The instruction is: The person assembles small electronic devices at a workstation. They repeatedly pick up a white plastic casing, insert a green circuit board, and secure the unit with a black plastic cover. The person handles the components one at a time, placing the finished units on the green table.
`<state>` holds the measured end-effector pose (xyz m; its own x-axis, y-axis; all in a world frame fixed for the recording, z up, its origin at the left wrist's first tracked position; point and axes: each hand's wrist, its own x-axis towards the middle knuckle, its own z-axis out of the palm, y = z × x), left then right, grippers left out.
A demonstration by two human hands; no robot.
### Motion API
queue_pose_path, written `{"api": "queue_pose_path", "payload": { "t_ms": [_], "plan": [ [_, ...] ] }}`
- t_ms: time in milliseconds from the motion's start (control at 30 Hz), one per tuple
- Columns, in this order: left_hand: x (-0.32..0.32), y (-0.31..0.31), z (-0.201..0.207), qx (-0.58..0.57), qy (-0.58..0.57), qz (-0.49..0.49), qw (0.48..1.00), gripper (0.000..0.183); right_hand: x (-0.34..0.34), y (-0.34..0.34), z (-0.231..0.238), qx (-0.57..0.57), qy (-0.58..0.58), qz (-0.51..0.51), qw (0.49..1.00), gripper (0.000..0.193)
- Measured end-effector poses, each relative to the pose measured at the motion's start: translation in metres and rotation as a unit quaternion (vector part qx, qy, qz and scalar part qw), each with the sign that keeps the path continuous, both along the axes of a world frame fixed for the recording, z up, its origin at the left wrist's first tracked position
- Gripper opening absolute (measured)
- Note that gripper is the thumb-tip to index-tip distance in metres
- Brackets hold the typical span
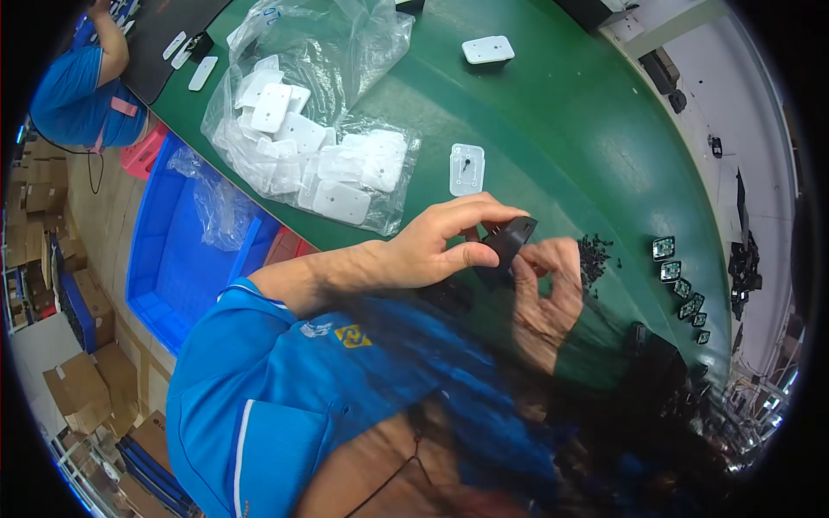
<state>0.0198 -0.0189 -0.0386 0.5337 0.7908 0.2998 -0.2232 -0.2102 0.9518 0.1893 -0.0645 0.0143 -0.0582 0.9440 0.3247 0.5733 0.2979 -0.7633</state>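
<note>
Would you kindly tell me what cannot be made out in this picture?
All in the head view:
Anything within the right hand: hidden by its curled fingers.
Far side of the black case in the left hand: turned away.
Right forearm: covered by blurred hair.
Number of white plates: they overlap.
Black bits: too small to identify.

Bright, fairly even light is falling across the green table, and a pale sheen is spreading beside the plastic bag. The bag is catching small glints along its folds, while the white plates are appearing almost washed out. Dark, smeared hair is blurring the lower right, where shadow is swallowing detail. The right hand is looking softer than the left hand. Toward the black rim, straight edges are bending and the cardboard boxes are tilting.
</note>
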Motion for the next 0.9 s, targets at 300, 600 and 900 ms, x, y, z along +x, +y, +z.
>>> {"api": "queue_pose_path", "payload": {
  "t_ms": [300,600,900],
  "plan": [
    [0.002,-0.001,0.006,-0.137,-0.053,-0.096,0.984,0.058,0.026,0.021,-0.022,-0.249,0.472,0.166,0.829,0.059],
    [0.003,0.021,-0.002,-0.174,0.149,-0.052,0.972,0.041,0.046,0.019,-0.052,-0.252,0.505,0.136,0.814,0.071],
    [0.016,0.048,-0.037,0.279,0.538,0.244,0.757,0.044,0.07,0.068,-0.061,-0.043,-0.302,-0.069,0.95,0.047]
  ]
}}
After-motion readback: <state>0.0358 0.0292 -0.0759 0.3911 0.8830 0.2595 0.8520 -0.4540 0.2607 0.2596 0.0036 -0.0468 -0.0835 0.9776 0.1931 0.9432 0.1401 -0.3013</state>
